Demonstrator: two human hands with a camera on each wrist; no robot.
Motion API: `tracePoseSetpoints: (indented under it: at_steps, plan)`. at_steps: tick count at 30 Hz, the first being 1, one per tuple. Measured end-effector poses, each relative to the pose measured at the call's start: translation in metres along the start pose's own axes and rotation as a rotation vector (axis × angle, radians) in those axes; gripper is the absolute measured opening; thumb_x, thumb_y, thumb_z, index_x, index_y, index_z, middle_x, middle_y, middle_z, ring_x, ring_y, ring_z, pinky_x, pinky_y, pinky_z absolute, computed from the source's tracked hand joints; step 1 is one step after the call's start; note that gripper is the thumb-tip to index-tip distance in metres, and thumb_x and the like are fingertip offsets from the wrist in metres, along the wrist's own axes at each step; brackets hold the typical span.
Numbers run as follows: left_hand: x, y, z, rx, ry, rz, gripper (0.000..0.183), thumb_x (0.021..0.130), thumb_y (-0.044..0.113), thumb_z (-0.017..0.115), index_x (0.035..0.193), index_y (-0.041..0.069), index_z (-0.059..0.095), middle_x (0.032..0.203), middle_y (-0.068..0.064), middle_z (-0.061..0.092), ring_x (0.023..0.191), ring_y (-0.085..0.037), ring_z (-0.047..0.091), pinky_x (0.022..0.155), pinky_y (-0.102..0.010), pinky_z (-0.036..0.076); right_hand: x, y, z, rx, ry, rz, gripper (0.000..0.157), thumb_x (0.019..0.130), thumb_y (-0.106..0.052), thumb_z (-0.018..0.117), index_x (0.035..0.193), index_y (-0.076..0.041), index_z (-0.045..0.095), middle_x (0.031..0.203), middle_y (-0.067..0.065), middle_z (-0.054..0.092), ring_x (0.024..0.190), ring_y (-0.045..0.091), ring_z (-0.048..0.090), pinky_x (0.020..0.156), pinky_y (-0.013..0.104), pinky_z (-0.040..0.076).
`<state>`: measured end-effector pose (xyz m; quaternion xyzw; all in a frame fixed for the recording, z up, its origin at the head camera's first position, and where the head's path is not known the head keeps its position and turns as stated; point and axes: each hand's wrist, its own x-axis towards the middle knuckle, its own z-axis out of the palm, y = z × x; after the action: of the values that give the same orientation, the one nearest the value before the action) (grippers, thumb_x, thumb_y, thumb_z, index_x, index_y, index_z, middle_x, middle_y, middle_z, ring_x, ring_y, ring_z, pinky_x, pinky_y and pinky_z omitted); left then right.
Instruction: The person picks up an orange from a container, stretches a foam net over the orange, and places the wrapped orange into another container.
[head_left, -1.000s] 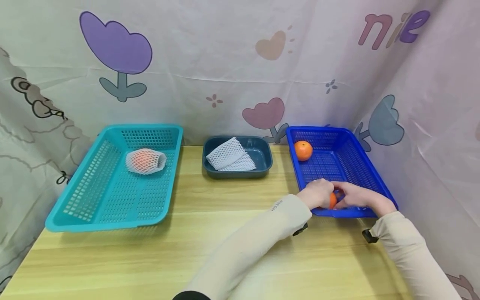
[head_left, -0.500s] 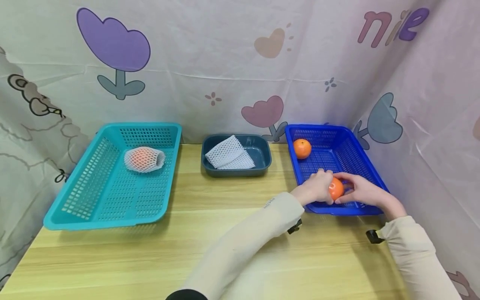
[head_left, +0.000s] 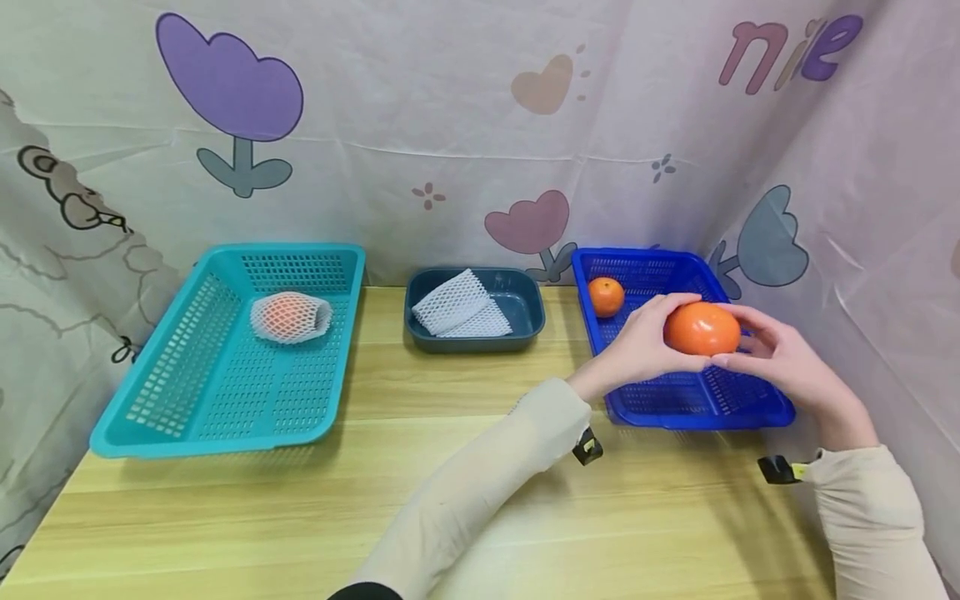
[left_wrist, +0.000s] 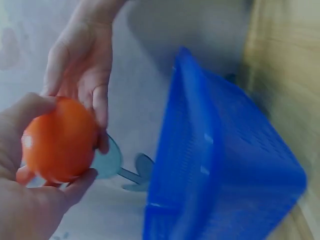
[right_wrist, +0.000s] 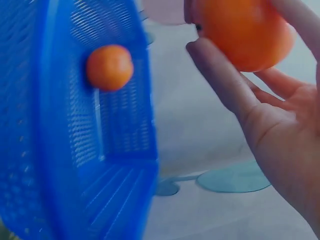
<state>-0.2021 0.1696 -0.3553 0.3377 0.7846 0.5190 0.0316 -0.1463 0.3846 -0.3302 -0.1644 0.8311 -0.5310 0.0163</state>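
Observation:
Both hands hold a smooth, shiny orange (head_left: 702, 329) in the air above the near part of the blue basket (head_left: 697, 421). My left hand (head_left: 643, 340) curls round its left side, thumb below and fingers over the top. From the other side, the fingers and thumb of my right hand (head_left: 787, 362) curve round the fruit. In the left wrist view, the orange (left_wrist: 61, 140) sits between both hands, well clear of the basket. A second orange (head_left: 606, 297) lies in the far left corner of the blue basket.
At the left stands a turquoise basket (head_left: 341, 383) holding an orange in a white foam net (head_left: 291, 317). Between the baskets, a dark teal tray (head_left: 525, 310) contains white foam nets (head_left: 459, 304). A patterned curtain (head_left: 420, 108) hangs behind the wooden table (head_left: 300, 517).
Both hands have lifted the orange up out of the blue basket and slightly to the right. The other orange, the tray and the turquoise basket stay in place.

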Motion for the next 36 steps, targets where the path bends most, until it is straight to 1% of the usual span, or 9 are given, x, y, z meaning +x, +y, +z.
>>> tracePoseSetpoints:
  at_steps: [3,6,8,11,17,23,26,31,36]
  plan:
    - [-0.002,0.013,-0.005,-0.147,0.048,0.033,0.075,0.08,0.029,0.083,0.146,0.025,0.046,0.137,0.009,0.05,0.113,0.0,0.051,0.087,-0.014,0.046,-0.002,-0.01,0.0,0.148,0.038,-0.069,0.058,0.09,0.02,0.052,0.143,-0.002,0.046,0.134,0.001,0.054,0.112,0.007,0.062,0.088,0.017,0.052]
    - [-0.005,0.026,-0.012,-0.281,0.081,0.062,0.075,0.082,0.022,0.082,0.147,0.026,0.045,0.139,0.01,0.049,0.109,0.003,0.051,0.082,-0.012,0.05,0.0,-0.022,0.004,0.314,0.048,-0.162,0.054,0.091,0.022,0.046,0.142,0.003,0.047,0.132,0.006,0.058,0.115,0.012,0.061,0.094,0.019,0.049]
    - [-0.008,0.034,-0.02,-0.33,0.095,0.075,0.075,0.082,0.019,0.082,0.147,0.027,0.046,0.139,0.01,0.049,0.109,0.004,0.051,0.082,-0.011,0.05,0.002,-0.032,0.008,0.41,0.055,-0.227,0.054,0.09,0.025,0.044,0.14,0.008,0.046,0.132,0.011,0.059,0.117,0.016,0.061,0.096,0.023,0.049]
    - [-0.014,0.046,-0.036,-0.379,0.089,0.088,0.075,0.082,0.015,0.082,0.148,0.026,0.046,0.138,0.01,0.051,0.11,0.004,0.051,0.084,-0.012,0.05,0.007,-0.05,0.017,0.454,0.086,-0.305,0.058,0.085,0.03,0.046,0.141,0.014,0.041,0.134,0.017,0.056,0.12,0.022,0.057,0.099,0.025,0.047]
    - [-0.035,0.06,-0.079,-0.454,0.098,0.129,0.072,0.081,0.011,0.082,0.145,0.021,0.05,0.129,0.006,0.055,0.107,-0.001,0.054,0.086,-0.018,0.053,0.018,-0.085,0.049,0.455,0.153,-0.385,0.074,0.071,0.038,0.056,0.14,0.018,0.039,0.135,0.024,0.052,0.117,0.029,0.057,0.094,0.028,0.052]
    - [-0.068,0.059,-0.113,-0.499,0.129,0.175,0.071,0.079,0.005,0.082,0.143,0.016,0.052,0.129,0.0,0.057,0.107,-0.01,0.06,0.088,-0.027,0.056,0.025,-0.112,0.086,0.377,0.161,-0.354,0.075,0.068,0.036,0.064,0.137,0.011,0.05,0.129,0.018,0.059,0.114,0.026,0.059,0.088,0.026,0.055]
    - [-0.084,0.053,-0.122,-0.511,0.169,0.221,0.073,0.077,0.0,0.082,0.143,0.012,0.052,0.133,-0.003,0.056,0.11,-0.013,0.062,0.09,-0.032,0.055,0.03,-0.119,0.101,0.347,0.151,-0.346,0.077,0.066,0.034,0.068,0.136,0.009,0.052,0.13,0.017,0.059,0.118,0.027,0.057,0.091,0.026,0.054]
    - [-0.106,0.036,-0.126,-0.5,0.233,0.302,0.078,0.074,-0.008,0.081,0.144,0.007,0.049,0.138,-0.007,0.054,0.114,-0.018,0.061,0.095,-0.038,0.054,0.036,-0.118,0.124,0.297,0.144,-0.355,0.076,0.064,0.028,0.076,0.133,0.007,0.055,0.132,0.017,0.058,0.123,0.027,0.054,0.097,0.027,0.05]
    - [-0.126,0.019,-0.13,-0.437,0.303,0.301,0.081,0.071,-0.008,0.083,0.144,0.008,0.05,0.138,-0.005,0.054,0.113,-0.02,0.061,0.096,-0.04,0.053,0.045,-0.107,0.152,0.297,0.133,-0.344,0.073,0.064,0.023,0.08,0.131,0.005,0.057,0.131,0.014,0.059,0.122,0.025,0.056,0.095,0.028,0.052]
